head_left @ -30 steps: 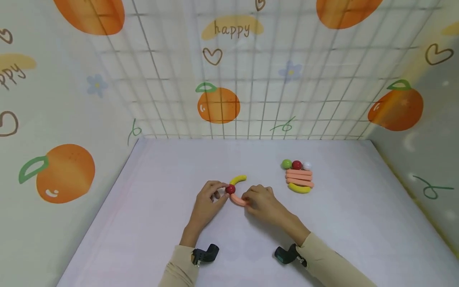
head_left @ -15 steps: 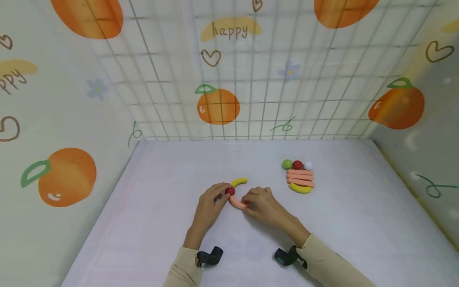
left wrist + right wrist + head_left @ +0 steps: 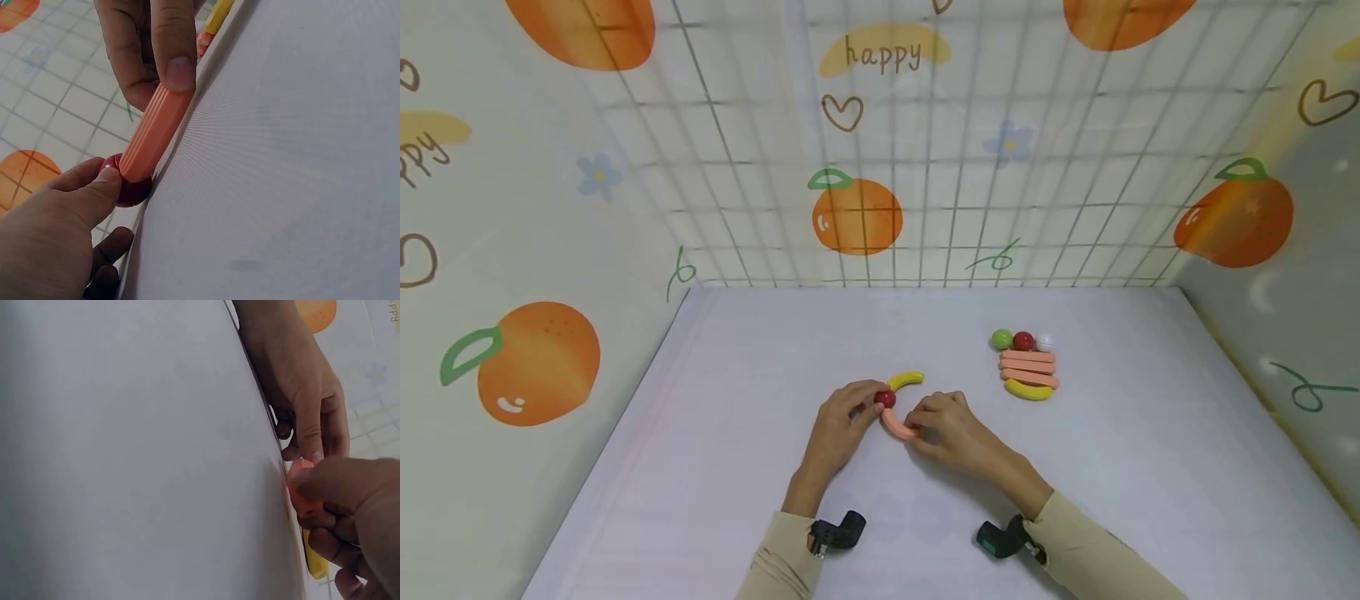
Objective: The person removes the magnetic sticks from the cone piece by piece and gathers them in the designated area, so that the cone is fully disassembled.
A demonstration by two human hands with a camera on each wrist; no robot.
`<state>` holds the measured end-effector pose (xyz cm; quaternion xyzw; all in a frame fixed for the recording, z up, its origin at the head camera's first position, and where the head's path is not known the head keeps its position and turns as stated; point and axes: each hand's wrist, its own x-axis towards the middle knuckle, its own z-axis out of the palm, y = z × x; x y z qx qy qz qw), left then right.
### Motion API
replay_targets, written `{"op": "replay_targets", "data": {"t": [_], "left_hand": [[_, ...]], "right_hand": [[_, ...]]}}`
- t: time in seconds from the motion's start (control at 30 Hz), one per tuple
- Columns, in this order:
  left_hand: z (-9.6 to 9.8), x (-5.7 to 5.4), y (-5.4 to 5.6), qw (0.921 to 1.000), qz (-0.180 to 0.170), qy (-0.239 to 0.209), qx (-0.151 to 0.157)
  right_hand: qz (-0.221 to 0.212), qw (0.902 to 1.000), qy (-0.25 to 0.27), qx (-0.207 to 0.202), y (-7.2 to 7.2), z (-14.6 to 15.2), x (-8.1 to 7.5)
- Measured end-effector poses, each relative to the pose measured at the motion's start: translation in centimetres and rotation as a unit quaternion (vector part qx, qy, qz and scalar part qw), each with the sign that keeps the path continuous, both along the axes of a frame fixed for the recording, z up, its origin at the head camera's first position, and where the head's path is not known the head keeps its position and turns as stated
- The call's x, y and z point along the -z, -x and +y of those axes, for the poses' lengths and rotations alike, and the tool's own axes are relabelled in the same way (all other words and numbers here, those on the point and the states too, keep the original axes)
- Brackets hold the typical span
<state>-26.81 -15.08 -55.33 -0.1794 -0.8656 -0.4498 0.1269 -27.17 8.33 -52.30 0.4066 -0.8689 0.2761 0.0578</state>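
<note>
On the left, a pale backdrop (image 3: 640, 250) printed with oranges meets a matte, whitish tabletop (image 3: 700, 467). A creased beige cloth sleeve (image 3: 781, 554) leads to the left hand (image 3: 835, 425), which angles forward, thumb and forefinger pinching a glossy dark red ball (image 3: 886, 400) low at the tabletop; the left wrist view shows a seam line on it. A curved salmon-pink stick (image 3: 895, 425), ridged lengthwise and blunt at the end, runs from the ball's near side, one end seemingly touching it, and bows toward the person. At the ball's far side lies a smooth, curved yellow stick (image 3: 908, 379). The right hand (image 3: 955, 429) slants in from the right, fingers bent, gripping the salmon stick's other end between thumb and fingers. Farther right, well apart, a shiny green ball (image 3: 1002, 339), a second red ball (image 3: 1023, 341) and a white ball (image 3: 1044, 342) sit in a row above three salmon-pink sticks (image 3: 1028, 367) laid side by side, with another curved yellow stick (image 3: 1030, 391) along the nearest.
</note>
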Motion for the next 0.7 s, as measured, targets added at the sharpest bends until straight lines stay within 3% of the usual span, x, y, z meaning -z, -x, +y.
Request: {"op": "replay_targets", "data": {"t": [0.3,0.43,0.7], "left_hand": [[-0.2,0.0,0.1,0.9999,0.005,-0.002,-0.011],[-0.2,0.2,0.3,1.0000,0.004,-0.004,-0.008],[0.0,0.2,0.3,0.9989,-0.037,0.008,-0.028]], "right_hand": [[0.017,0.9988,0.018,-0.042,-0.4,0.4,0.4],[0.009,0.9997,0.022,-0.006,-0.4,0.7,0.1],[-0.017,0.9991,0.024,0.031,0.0,3.2,-1.0]]}}
